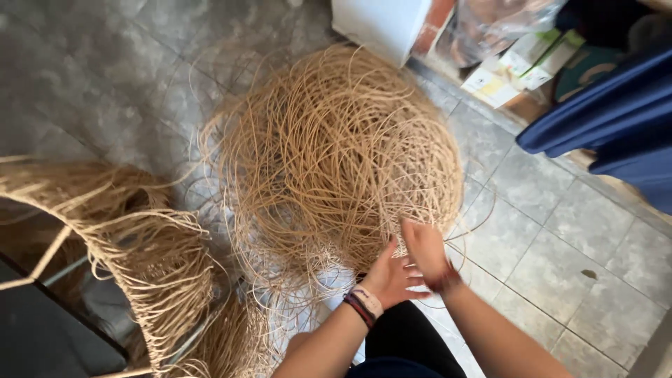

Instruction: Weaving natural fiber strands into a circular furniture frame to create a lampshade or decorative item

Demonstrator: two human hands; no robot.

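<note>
Landmark: the big loose coil of tan cane strands [329, 154], lying on the grey tiled floor [560, 238].
Left hand [392, 276]: at the near edge of the coil, palm turned toward the right hand, fingers [413, 283] stretched out and loosely spread; whether any strand is pinched between them cannot be told. Bands circle its wrist.
Right hand [423, 248]: just beside the left hand and overlapping it, at the same near edge of the coil; fingers [413, 231] extended into the strands; a grip on any one strand cannot be told.
Woven frame [133, 245]: left of the coil, an arched piece wrapped in the same cane with loose ends hanging.
White box [381, 24]: beyond the coil, touching its far edge.
Blue cloth [616, 119]: right of the coil, well apart.
Cartons [511, 70]: beyond the coil to the right, beside the blue cloth.
</note>
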